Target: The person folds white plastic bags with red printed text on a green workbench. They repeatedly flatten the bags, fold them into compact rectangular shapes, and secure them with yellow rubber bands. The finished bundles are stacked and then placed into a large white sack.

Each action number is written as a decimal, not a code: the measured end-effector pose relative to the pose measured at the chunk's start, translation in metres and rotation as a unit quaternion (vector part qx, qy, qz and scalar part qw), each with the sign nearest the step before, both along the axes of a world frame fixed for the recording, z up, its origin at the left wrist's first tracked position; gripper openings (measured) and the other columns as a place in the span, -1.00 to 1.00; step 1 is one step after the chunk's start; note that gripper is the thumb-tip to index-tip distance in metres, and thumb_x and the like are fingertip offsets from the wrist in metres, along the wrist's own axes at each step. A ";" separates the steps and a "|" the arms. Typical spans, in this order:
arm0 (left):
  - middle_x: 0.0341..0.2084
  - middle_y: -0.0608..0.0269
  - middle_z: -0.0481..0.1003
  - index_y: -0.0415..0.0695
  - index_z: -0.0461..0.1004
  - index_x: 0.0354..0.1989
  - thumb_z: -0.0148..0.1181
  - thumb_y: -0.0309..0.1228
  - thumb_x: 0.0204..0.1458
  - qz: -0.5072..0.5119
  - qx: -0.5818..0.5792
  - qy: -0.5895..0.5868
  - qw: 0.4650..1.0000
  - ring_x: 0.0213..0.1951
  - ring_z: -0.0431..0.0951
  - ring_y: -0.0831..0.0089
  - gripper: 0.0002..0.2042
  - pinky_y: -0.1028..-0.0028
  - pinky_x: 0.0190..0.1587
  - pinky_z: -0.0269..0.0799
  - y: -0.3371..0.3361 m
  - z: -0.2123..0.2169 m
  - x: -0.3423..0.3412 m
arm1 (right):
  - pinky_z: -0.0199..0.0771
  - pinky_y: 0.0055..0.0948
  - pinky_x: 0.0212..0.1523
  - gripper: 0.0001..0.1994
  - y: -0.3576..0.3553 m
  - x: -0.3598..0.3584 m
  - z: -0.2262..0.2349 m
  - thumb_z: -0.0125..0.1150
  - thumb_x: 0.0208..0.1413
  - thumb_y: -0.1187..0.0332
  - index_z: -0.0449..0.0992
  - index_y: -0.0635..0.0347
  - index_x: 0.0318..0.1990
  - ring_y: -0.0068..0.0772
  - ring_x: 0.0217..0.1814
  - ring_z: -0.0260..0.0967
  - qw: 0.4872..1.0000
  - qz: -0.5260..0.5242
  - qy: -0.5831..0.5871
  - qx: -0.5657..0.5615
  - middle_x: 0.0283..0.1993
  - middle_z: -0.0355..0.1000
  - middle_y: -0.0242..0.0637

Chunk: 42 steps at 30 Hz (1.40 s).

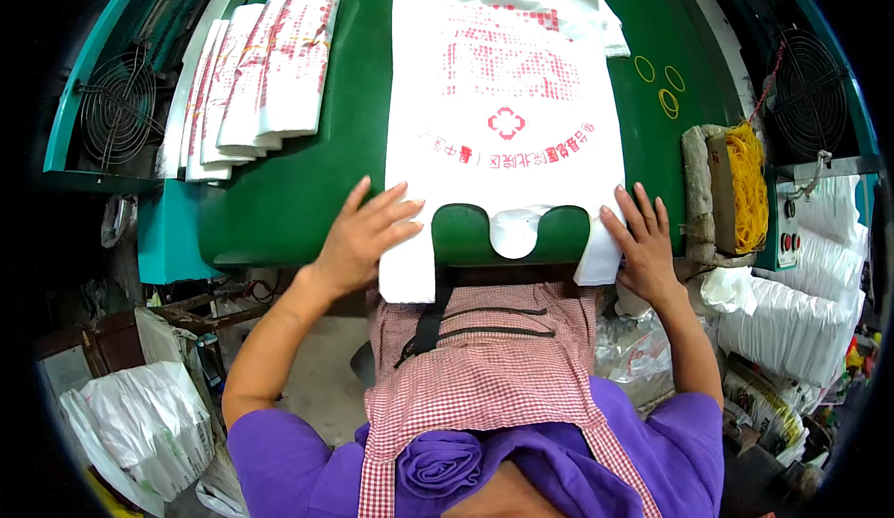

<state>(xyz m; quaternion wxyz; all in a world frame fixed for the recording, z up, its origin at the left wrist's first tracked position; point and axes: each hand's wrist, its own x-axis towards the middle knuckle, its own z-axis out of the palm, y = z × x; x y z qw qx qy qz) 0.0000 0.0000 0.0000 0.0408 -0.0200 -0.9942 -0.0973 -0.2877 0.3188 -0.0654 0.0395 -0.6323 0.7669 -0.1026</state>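
1. I see my left hand (365,235) lying flat, fingers spread, on the left handle strap of the stack of white plastic carrier bags (506,108), right at the near edge of the green table (307,192). It presses down and grips nothing.
2. My right hand (643,243) lies flat in the same way on the right handle strap, fingers spread and pointing away from me, also at the near edge. The two hands are well apart, one on each side of the stack.
3. The stack lies along the middle of the table, its red print facing up. Both straps hang just over the near edge, and the green table shows through the cut-out between them.
4. Near the far left corner, folded bundles of printed bags (261,71) lean against one another in a row, well apart from the stack.
5. Toward the right edge, three yellow rubber bands (659,85) lie loose on the green.
6. Just past the right edge, a thick hank of yellow rubber bands (747,187) hangs beside a padded block.
7. A wire-guarded fan (116,108) sits beyond the left edge, and another fan (808,85) beyond the right.
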 end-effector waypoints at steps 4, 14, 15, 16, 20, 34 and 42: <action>-0.32 0.18 0.58 -0.15 0.49 -0.26 0.18 -0.46 -0.02 0.100 0.333 0.022 0.937 -0.17 0.57 0.22 -0.85 0.26 0.00 0.37 0.021 -0.025 -0.079 | -0.12 0.01 0.36 -0.50 0.040 -0.054 0.042 0.17 -0.15 0.55 0.45 -0.04 0.05 -0.05 0.40 0.03 0.991 0.033 -0.110 -0.065 0.25 0.25 -0.24; -0.27 -0.03 0.51 -0.07 0.47 -0.10 0.13 -0.25 -0.04 0.107 0.049 0.053 0.992 -0.19 0.53 0.08 -0.68 0.18 -0.13 0.43 0.048 -0.021 -0.178 | 0.42 -0.21 -0.37 -0.71 -0.122 -0.042 0.057 0.14 0.14 0.20 0.42 0.18 -0.09 -0.08 -0.43 0.45 0.965 -0.046 -0.259 -0.016 -0.48 0.47 -0.08; -0.16 -0.06 0.47 -0.07 0.45 -0.04 0.17 -0.26 -0.09 0.047 0.020 0.139 0.989 -0.12 0.50 0.06 -0.61 0.17 -0.09 0.42 0.050 -0.025 -0.163 | 0.42 -0.17 -0.37 -0.71 -0.119 -0.033 0.053 0.14 0.13 0.15 0.41 0.14 -0.11 -0.05 -0.41 0.46 0.988 -0.041 -0.151 0.008 -0.48 0.48 -0.08; -0.05 -0.08 0.43 -0.07 0.43 0.01 0.22 -0.27 -0.13 -0.010 -0.006 0.227 0.974 -0.06 0.47 0.04 -0.55 0.17 -0.06 0.41 0.055 -0.026 -0.146 | 0.41 -0.10 -0.38 -0.70 -0.113 -0.030 0.052 0.13 0.12 0.10 0.41 0.09 -0.12 0.01 -0.41 0.46 0.987 -0.027 -0.152 0.036 -0.51 0.47 -0.11; 0.23 -0.06 0.19 0.01 0.29 0.21 0.19 -0.42 -0.20 -0.044 0.049 0.073 0.995 0.19 0.29 0.05 -0.36 0.08 0.18 0.20 0.097 -0.025 -0.112 | 0.44 -0.17 -0.19 -0.76 -0.094 -0.015 0.044 0.17 0.06 0.27 0.47 0.16 -0.15 -0.06 -0.01 0.40 0.994 0.022 -0.099 -0.033 0.00 0.40 -0.08; -0.13 -0.02 0.47 -0.14 0.47 -0.05 0.25 -0.23 -0.09 0.086 0.026 0.197 0.976 -0.10 0.49 0.13 -0.58 0.24 -0.06 0.42 0.032 -0.005 -0.184 | 0.01 -0.06 0.33 -0.36 -0.110 -0.045 0.034 0.17 0.07 0.02 0.24 0.20 0.23 0.04 0.41 -0.04 0.997 0.057 0.034 -0.049 0.33 0.09 0.02; -0.22 0.05 0.44 -0.20 0.41 -0.22 0.16 -0.57 -0.29 0.092 -0.051 0.049 0.993 -0.14 0.48 0.11 -0.67 0.21 -0.18 0.46 0.049 -0.026 -0.193 | 0.23 -0.23 0.25 -0.51 -0.049 0.011 0.044 0.19 0.08 0.44 0.27 0.30 0.19 -0.06 0.32 0.16 0.869 0.017 -0.439 -0.228 0.28 0.19 -0.03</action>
